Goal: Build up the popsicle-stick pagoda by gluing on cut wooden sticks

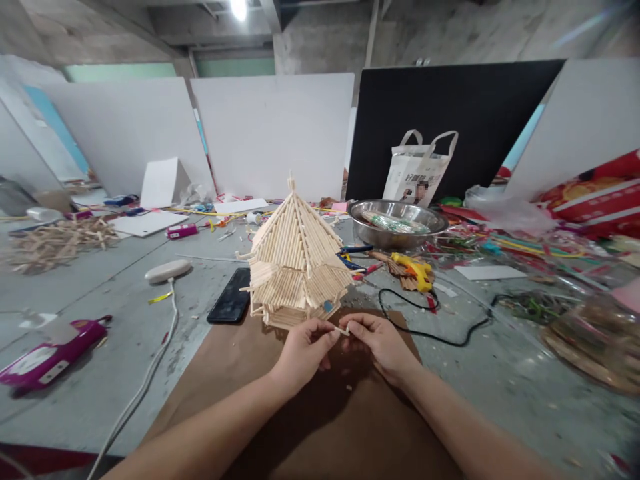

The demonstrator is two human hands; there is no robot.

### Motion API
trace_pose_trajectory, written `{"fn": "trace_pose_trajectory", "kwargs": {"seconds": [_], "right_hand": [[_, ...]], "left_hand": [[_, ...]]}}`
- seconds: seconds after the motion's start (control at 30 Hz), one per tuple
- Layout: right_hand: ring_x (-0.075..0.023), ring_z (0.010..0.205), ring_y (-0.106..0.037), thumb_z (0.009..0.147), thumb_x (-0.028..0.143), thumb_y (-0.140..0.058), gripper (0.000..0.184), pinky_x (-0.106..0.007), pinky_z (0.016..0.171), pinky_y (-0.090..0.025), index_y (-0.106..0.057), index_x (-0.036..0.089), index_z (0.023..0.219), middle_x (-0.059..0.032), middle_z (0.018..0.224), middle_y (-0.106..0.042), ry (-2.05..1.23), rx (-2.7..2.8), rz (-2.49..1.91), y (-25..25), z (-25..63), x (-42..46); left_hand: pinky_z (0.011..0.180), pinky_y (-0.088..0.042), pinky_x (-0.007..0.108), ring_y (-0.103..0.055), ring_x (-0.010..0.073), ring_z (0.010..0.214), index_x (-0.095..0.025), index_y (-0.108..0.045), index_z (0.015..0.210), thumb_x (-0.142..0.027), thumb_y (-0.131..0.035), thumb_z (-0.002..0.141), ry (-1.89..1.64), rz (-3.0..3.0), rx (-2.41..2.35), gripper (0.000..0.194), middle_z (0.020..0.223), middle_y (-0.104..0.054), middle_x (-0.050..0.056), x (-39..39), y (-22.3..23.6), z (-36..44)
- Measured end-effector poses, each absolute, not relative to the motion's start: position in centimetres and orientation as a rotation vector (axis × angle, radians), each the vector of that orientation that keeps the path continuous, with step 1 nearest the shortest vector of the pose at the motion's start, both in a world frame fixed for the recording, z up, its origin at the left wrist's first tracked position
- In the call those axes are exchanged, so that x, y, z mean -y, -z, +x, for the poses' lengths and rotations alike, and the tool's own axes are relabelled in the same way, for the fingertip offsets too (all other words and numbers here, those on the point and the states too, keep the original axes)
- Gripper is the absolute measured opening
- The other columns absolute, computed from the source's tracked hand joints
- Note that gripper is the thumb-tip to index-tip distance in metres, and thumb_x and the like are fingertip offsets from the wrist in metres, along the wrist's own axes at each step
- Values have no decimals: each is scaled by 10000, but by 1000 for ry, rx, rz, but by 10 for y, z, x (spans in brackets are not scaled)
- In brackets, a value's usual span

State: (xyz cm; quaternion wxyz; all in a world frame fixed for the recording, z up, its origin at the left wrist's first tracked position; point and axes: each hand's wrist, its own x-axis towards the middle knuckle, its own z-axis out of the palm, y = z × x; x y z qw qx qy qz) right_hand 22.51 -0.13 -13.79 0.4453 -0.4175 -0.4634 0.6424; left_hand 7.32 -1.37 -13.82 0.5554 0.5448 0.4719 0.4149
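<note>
Just in front of a model pavilion (300,260) built of pale wooden sticks, my two hands meet over the brown sheet (200,400). A short pale wooden stick (342,330) runs between them. My left hand (307,353) pinches its left end between thumb and forefinger. At the other end, my right hand (377,343) pinches it the same way. The model has a pointed, layered roof and stands upright at the back of the sheet. A tiny pale scrap (349,387) lies below the hands.
A dark phone (230,297) lies left of the model. Right are a yellow glue gun (414,270), its black cord (455,341) and a steel bowl (370,230) with packets. Purple power strip (55,353), white cable (160,353) and a stick pile (65,243) are at left.
</note>
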Motion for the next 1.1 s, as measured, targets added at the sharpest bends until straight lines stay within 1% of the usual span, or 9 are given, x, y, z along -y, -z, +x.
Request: {"fn": "trace_pose_trajectory", "kwargs": {"seconds": [0.17,0.27,0.37,0.47,0.63,0.8,0.93,1.0,1.1], "right_hand": [[-86,481,-553,599,390,-686,330,-214,484,-416,-575,153,800,16,648,-595,-1574,1176,-1050,135,225,4],[-80,459,-545,595,392,-685,340,-207,458,-404,-551,152,795,27,642,-583,-1509,1280,-1057,136,224,5],[-88,436,-543,628,403,-656,333,-208,439,-395,-518,155,802,39,592,-571,-1500,1312,-1039,139,224,4],[-97,422,-546,646,410,-639,332,-213,430,-395,-479,166,806,38,575,-581,-1525,1316,-1023,141,224,4],[-106,401,-544,633,442,-636,352,-228,419,-409,-464,166,768,35,550,-585,-1555,1303,-1053,139,222,5],[-104,385,-540,611,441,-653,361,-225,408,-412,-463,165,746,35,537,-591,-1611,1252,-1058,141,219,5],[-95,371,-538,615,401,-664,349,-201,391,-401,-438,172,750,39,543,-598,-1668,1161,-1042,140,217,7],[-90,356,-533,620,376,-667,337,-180,363,-378,-421,176,736,49,533,-588,-1737,1108,-1025,139,218,7],[-70,311,-493,648,369,-648,302,-157,315,-345,-433,165,711,57,503,-559,-1866,1130,-980,137,223,4]], "left_hand": [[392,-373,184,-458,71,376,-137,-603,760,-347,-517,745,-1021,1500,-1208,227,519,-541,-17,11,134,74],[523,-420,217,-529,107,521,-158,-624,772,-291,-455,801,-1080,1859,-1227,218,621,-604,23,10,135,74],[639,-423,250,-545,138,660,-162,-615,790,-230,-372,846,-1073,2212,-1243,258,694,-618,52,10,138,74],[639,-423,262,-533,149,680,-156,-587,815,-201,-312,862,-997,2378,-1305,283,707,-600,65,12,142,75],[611,-430,257,-521,153,669,-153,-539,820,-163,-292,849,-882,2572,-1382,249,703,-568,64,13,148,76],[564,-429,246,-529,157,653,-156,-515,809,-156,-306,840,-749,2637,-1428,211,722,-564,65,14,148,75],[571,-442,258,-543,165,670,-157,-507,821,-170,-300,851,-790,2570,-1400,210,743,-562,68,12,150,73],[612,-456,268,-556,163,692,-155,-510,830,-194,-295,863,-889,2464,-1367,222,752,-572,69,12,152,72],[737,-459,280,-574,160,812,-141,-498,976,-211,-343,857,-1050,2273,-1220,208,866,-604,87,12,153,70]]}}
